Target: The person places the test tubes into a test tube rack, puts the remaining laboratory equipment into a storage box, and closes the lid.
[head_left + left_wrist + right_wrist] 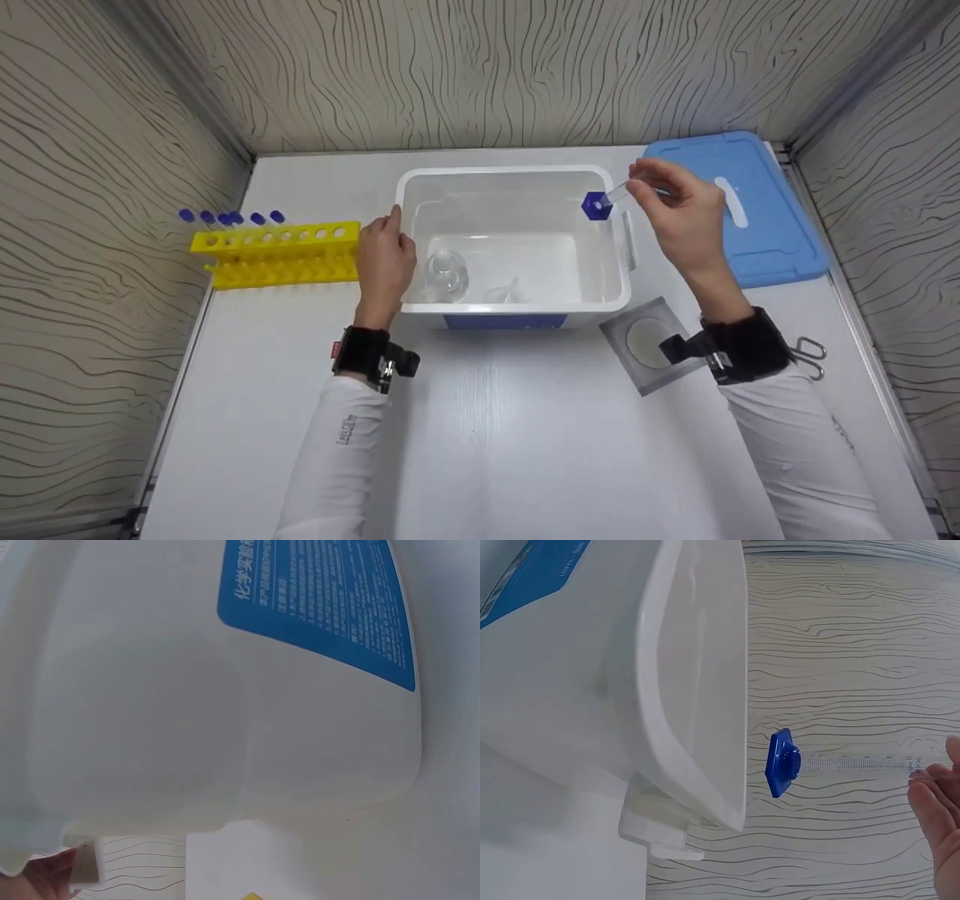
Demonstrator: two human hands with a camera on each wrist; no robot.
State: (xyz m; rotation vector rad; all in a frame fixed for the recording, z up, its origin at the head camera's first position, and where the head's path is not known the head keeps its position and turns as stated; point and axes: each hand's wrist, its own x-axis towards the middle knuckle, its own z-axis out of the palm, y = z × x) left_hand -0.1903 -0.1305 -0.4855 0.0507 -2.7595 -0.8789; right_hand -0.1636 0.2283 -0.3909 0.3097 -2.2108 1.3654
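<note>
On white bin (pixel 225 727), blue Chinese-lettered label (pixel 322 607)

A: How many containers, lids and racks?
B: One white tub (pixel 517 307), one blue lid (pixel 742 202), one yellow rack (pixel 277 253).

A: And tubes?
B: Six blue-capped tubes (pixel 232 218) in the rack, one blue-capped tube (pixel 604 201) held above the tub.

A: Other items?
B: One grey square pad (pixel 637 337); two hands.

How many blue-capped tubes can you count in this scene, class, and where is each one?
7: six stand in the yellow rack, caps at; one tube is held by the right hand above the white tub. Others may be hidden.
</note>
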